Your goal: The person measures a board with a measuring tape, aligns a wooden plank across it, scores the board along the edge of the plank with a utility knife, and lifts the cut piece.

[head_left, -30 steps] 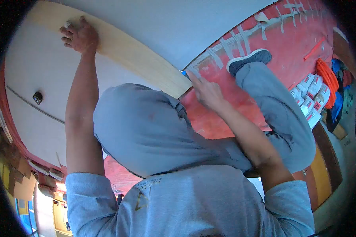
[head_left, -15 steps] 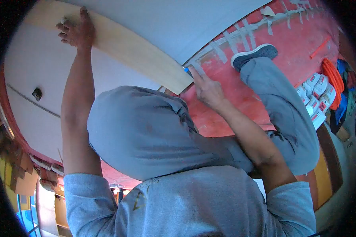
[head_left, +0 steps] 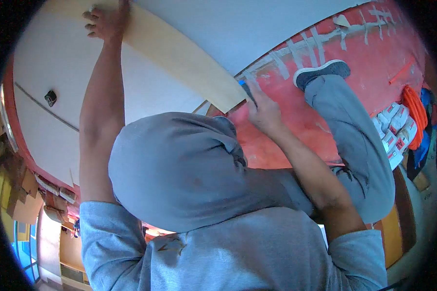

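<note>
My left hand [head_left: 107,22] is at the top left, its fingers spread across the edge of a long pale wooden strip [head_left: 179,58]; a small whitish thing shows at its fingertips. The strip lies slantwise between two light panels, and its lower end reaches the red floor covering [head_left: 262,145]. Beside that end, my right hand [head_left: 263,109] is closed around a slim dark tool with a blue tip [head_left: 243,85]. The tool's tip is close to the strip's edge; whether they touch cannot be made out.
Strips of grey tape [head_left: 296,53] run along the red covering at the upper right. White bags [head_left: 395,126] and a coiled orange hose [head_left: 413,114] lie at the right. A small black object [head_left: 50,98] rests on the left panel. My bent knees fill the middle.
The view has shifted slightly. My left hand has moved a little up along the strip. The dark tool in my right hand shows more than before, still by the strip's end.
</note>
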{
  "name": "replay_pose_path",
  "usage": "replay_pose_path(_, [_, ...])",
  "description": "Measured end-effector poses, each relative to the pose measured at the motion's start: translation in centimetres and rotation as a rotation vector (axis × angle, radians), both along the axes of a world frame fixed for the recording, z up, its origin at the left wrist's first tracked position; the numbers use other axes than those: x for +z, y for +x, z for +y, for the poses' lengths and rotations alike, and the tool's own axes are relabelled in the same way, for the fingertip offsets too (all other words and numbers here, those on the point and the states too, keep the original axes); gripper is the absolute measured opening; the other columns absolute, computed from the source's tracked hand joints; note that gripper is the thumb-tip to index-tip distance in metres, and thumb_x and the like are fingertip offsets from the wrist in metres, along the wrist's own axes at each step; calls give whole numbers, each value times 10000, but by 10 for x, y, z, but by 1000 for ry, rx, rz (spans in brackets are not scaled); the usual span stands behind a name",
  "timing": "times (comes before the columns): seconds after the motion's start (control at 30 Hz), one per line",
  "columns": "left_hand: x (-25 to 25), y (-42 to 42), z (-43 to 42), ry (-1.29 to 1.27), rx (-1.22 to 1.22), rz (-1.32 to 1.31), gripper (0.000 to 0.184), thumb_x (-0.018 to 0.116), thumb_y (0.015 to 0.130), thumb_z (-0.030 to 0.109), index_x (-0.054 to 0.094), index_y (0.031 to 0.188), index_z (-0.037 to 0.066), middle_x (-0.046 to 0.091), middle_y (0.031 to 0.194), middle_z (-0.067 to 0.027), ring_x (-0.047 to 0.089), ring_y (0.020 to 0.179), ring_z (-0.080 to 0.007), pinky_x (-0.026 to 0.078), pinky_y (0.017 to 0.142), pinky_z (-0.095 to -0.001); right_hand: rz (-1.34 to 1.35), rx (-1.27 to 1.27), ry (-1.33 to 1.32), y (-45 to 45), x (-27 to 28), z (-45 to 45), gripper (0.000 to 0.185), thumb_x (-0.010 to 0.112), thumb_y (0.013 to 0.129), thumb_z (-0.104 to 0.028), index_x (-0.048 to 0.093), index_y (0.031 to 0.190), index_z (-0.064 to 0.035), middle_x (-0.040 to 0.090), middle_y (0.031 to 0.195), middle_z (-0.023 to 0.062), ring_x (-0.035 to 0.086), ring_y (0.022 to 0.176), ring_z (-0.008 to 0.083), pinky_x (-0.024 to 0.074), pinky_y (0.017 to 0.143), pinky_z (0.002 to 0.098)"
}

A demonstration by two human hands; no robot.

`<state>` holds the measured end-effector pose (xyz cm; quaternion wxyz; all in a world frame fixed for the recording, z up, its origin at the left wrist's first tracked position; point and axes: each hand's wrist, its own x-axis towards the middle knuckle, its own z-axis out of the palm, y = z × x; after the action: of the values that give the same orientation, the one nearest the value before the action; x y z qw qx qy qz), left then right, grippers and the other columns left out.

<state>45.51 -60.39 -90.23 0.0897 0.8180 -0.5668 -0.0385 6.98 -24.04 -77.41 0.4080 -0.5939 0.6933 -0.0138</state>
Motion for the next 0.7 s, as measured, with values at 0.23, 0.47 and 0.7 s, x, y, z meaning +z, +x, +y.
replay_pose_path(0.23, [39,-41,-10,227,223,18,1190,597,866,825,214,1687,54,97,1794,-133,182,1588,-523,204,1243,-705,-103,-496,35,6,-45,-2,449,827,869,-272,682,1232,-50,737,960,165,721,848,336,545,780,477])
replay_pose_path(0.47, [-18,-11,-20,172,156,-114,1416,552,772,948,119,1667,-59,87,1759,-262,260,1538,-540,204,1222,-727,-299,-646,208,-6,-55,-28,270,874,820,-215,759,988,-38,717,813,84,676,748,198,550,755,370])
replay_pose_path(0.7, [4,-23,-15,89,174,-29,1317,656,769,846,239,1596,-91,185,1704,-255,288,1495,-551,242,1184,-737,-398,-574,88,7,-65,-34,293,898,768,-172,771,1001,-45,768,876,92,735,819,200,571,787,377])
